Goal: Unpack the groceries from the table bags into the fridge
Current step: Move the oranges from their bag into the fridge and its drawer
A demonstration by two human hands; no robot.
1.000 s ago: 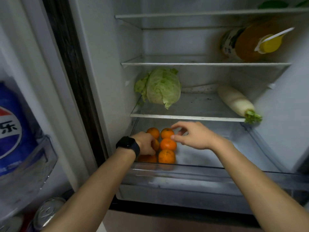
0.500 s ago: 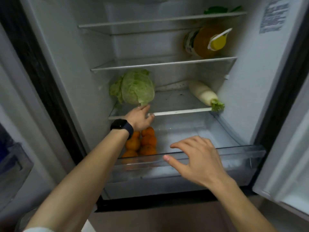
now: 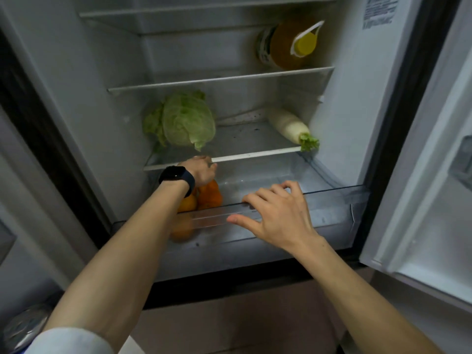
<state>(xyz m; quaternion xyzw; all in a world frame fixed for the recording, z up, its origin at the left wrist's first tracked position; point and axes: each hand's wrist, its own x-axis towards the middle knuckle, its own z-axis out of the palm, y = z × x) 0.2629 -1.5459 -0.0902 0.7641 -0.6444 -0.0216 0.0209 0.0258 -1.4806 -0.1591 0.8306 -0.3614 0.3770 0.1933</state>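
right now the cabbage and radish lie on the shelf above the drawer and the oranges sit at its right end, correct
Not quite. The head view shows the oranges at the left end of the drawer, not its right. The cabbage and radish do lie on the shelf above it.

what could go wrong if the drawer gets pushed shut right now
1. The left forearm crosses the drawer rim, left hand at the shelf edge; a push from the right hand could pinch it.
2. The oranges are piled at the drawer's left and may roll.
3. The radish leaves overhang the shelf front, so a bump might dislodge it.
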